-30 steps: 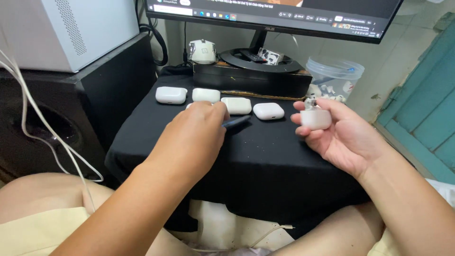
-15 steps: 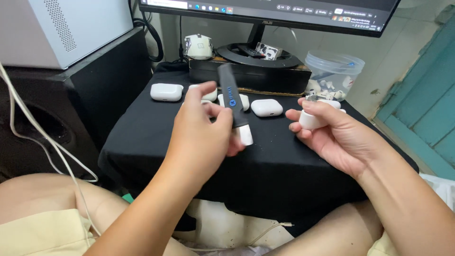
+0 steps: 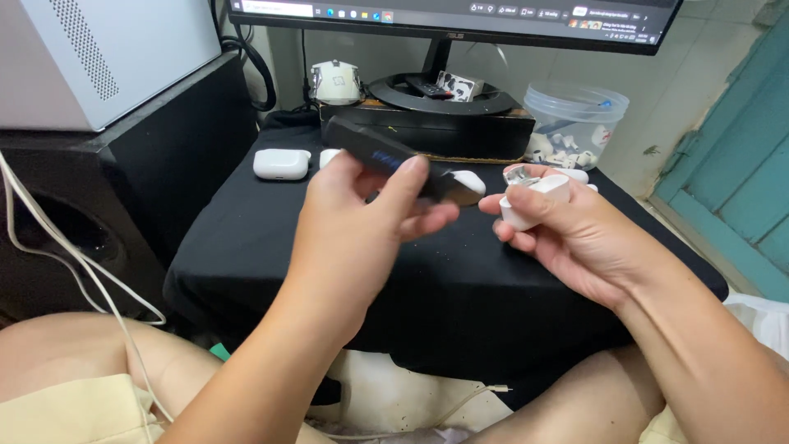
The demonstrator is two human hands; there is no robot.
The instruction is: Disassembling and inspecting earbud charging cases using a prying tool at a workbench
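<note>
Head view: your left hand (image 3: pixel 349 238) pinches a slim black pen-shaped tool (image 3: pixel 394 160), blurred, tip towards your right hand (image 3: pixel 575 234), which curls round an open white earbud case (image 3: pixel 534 197). Below both lies a black cloth-covered table (image 3: pixel 493 288); beyond them, a monitor stand (image 3: pixel 440 90).

left hand (image 3: pixel 349 238): bare, no ring, no watch; short plain nails.
right hand (image 3: pixel 575 234): bare, no ring or band at the wrist.
forearms: both uncovered up to the near edge of the view; no sleeves in view.
shorts (image 3: pixel 78 407): pale yellow cloth, seen at the near left corner and again as a sliver at the near right.
knees: bare.
</note>
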